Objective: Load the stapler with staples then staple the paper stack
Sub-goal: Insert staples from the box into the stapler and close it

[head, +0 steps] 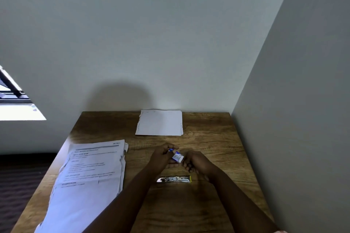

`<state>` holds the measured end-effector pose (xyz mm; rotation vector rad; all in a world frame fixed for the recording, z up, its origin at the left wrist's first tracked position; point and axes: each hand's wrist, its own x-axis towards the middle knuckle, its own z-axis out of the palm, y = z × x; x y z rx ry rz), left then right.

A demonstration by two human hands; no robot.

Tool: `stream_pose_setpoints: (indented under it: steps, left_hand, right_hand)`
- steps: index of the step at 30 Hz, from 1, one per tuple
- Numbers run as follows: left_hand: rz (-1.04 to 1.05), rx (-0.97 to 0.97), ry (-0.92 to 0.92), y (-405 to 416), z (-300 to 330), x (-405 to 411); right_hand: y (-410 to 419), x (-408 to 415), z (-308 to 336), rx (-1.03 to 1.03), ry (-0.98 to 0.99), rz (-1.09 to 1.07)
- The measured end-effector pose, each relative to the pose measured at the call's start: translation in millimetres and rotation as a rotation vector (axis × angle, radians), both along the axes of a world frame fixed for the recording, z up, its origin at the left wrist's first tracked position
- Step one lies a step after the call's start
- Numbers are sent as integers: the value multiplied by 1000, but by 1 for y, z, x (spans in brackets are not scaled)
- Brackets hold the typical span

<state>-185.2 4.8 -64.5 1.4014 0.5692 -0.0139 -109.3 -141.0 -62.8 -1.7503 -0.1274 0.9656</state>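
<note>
A small white and blue staple box is held above the wooden table between both hands. My left hand pinches its upper left end. My right hand touches its right side with curled fingers. Just nearer to me, a metal stapler with a yellow end lies flat on the table. A printed paper stack lies at the left side, overhanging the table's left edge. A smaller blank white paper stack lies at the far edge by the wall.
A grey wall stands behind the table, and another closes its right side. The table's left edge drops to a dark floor. A bright window shows at far left.
</note>
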Motion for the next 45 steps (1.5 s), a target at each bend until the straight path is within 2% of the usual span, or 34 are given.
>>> stream_pose_setpoints:
  steps: [5, 9, 17, 36, 40, 43, 45]
  left_hand:
    - [-20, 85, -20, 9, 2, -7]
    - [-52, 110, -39, 13, 2, -10]
    - [64, -6, -50, 23, -1, -15]
    - [73, -100, -71, 31, -2, -10]
    - [94, -189, -73, 37, -7, -10]
    - [8, -200, -87, 42, -8, -12]
    - [-100, -74, -61, 46, -8, -14]
  right_hand:
    - [13, -7, 0, 15, -62, 35]
    - [18, -9, 1, 43, -5, 19]
    - [25, -13, 9, 66, 12, 20]
    - [26, -10, 19, -70, -70, 15]
    - [22, -6, 18, -99, -45, -11]
    - [20, -4, 18, -114, -54, -7]
    - [18, -5, 16, -121, -48, 7]
